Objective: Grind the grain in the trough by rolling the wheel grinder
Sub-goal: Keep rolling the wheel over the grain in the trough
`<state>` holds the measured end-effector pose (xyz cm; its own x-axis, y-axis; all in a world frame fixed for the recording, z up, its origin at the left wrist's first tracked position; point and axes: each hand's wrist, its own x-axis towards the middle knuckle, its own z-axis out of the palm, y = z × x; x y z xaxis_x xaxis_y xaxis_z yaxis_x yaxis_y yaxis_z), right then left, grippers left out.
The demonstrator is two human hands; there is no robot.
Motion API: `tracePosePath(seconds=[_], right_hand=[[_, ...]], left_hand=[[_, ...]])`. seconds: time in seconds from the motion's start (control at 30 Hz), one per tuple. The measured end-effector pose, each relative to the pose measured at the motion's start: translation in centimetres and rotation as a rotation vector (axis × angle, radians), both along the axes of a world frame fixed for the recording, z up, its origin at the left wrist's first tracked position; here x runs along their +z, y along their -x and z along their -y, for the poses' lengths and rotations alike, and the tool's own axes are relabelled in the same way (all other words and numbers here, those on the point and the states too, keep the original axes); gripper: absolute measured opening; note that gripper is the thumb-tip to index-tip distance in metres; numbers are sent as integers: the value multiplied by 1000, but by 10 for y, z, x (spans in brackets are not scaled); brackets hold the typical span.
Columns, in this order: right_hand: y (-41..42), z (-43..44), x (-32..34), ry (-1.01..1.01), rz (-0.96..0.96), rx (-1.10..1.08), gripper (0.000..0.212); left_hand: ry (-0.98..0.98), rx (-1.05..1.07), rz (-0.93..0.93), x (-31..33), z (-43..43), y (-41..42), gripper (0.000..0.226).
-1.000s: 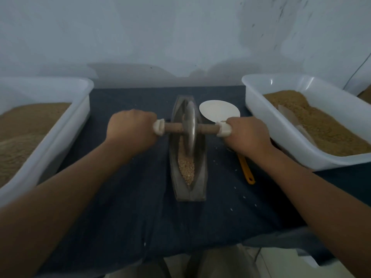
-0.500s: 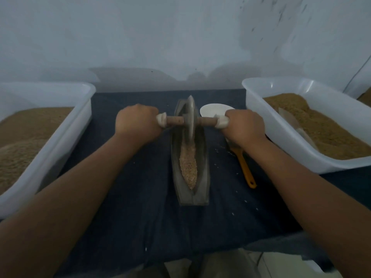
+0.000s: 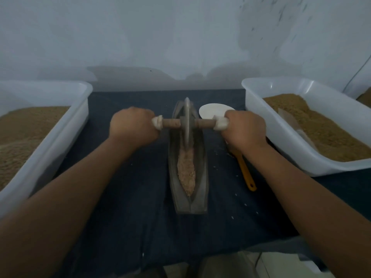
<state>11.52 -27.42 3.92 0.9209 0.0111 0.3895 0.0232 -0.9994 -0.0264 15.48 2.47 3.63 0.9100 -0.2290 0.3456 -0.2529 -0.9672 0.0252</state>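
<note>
Gripping wheel grinder [image 3: 187, 122] (in trough [image 3: 201, 177]).

the trough [image 3: 201, 177] is a long, narrow, dark grey boat-shaped channel lying lengthwise, near end blunt. the wheel grinder [image 3: 187, 123], a thin grey disc on a brown wooden axle with 2 pale end caps, stands upright on edge in the trough's far half. tan crushed grain [image 3: 186, 171] lies along the near groove.
</note>
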Motion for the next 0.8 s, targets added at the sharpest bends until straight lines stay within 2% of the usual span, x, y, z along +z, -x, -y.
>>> tracePosePath(seconds=[0.07,0.1,0.17,0.23,0.3,0.37,0.5,0.6,0.67,0.73,0.8], right_hand=[[-6,-3,5,-2,-47,-31,26],[-2,-2,5,-5,-85,-25,24],[18,4,0,-10,-126,0,25],[47,11,-11,-18,-27,72,32],[73,15,-19,-44,85,165,40],[79,18,-24,-51,112,210,44],[29,13,-17,18,53,103,33],[-10,5,-4,-36,-28,4,29],[-11,3,1,-56,-81,-9,26],[7,6,-1,-35,-105,13,30],[38,10,-10,-32,-1,81,39]], left_hand=[[-14,10,-14,12,8,-4,64],[-27,5,-23,13,7,0,62],[-76,-33,1,6,-2,18,40],[-98,-114,130,-4,-17,46,39],[-21,-260,268,-14,-30,68,38],[2,-295,331,-23,-34,73,39],[-66,-93,184,-18,-16,27,44],[-45,-23,98,7,5,-8,49],[-43,-9,64,15,11,-9,53],[-82,-5,54,8,3,11,45],[-79,-60,147,-9,-13,43,42]])
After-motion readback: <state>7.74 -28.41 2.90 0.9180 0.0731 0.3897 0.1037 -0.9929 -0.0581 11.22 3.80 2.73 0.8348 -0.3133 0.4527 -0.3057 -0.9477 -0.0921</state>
